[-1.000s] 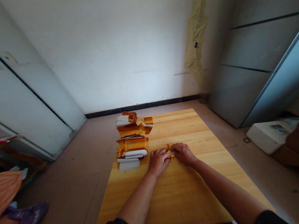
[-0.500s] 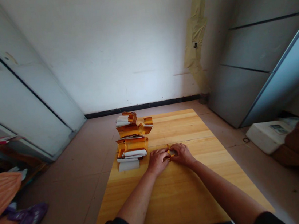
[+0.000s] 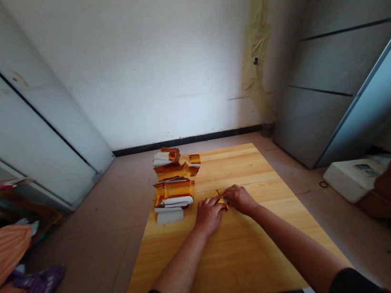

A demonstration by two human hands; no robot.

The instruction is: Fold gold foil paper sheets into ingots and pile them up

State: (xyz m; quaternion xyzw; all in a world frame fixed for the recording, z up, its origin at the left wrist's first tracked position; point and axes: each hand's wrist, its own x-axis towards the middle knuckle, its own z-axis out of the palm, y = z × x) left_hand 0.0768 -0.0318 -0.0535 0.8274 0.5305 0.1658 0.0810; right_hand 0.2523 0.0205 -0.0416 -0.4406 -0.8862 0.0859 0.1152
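Over the middle of the wooden table (image 3: 253,254), my left hand (image 3: 208,216) and my right hand (image 3: 240,200) meet at a small shiny orange-gold sheet (image 3: 222,205). My left fingers press on its left side, and my right fingers pinch its upper right part. A pale patch shows on the piece between the hands; most of the rest is covered by fingers. To the left of my left hand lies a pile of curled orange-gold sheets (image 3: 177,188) with white paper strips (image 3: 177,201) among them.
More curled orange sheets (image 3: 168,171) and a white bundle (image 3: 162,158) lie at the table's far left corner. Beyond are a white wall (image 3: 171,72) and, at right, a grey refrigerator (image 3: 329,71). A white box (image 3: 346,182) stands on the floor.
The orange-gold sheet has tilted between my hands. My right hand has turned slightly and drawn its fingers closer together. The piles at left stay as they were.
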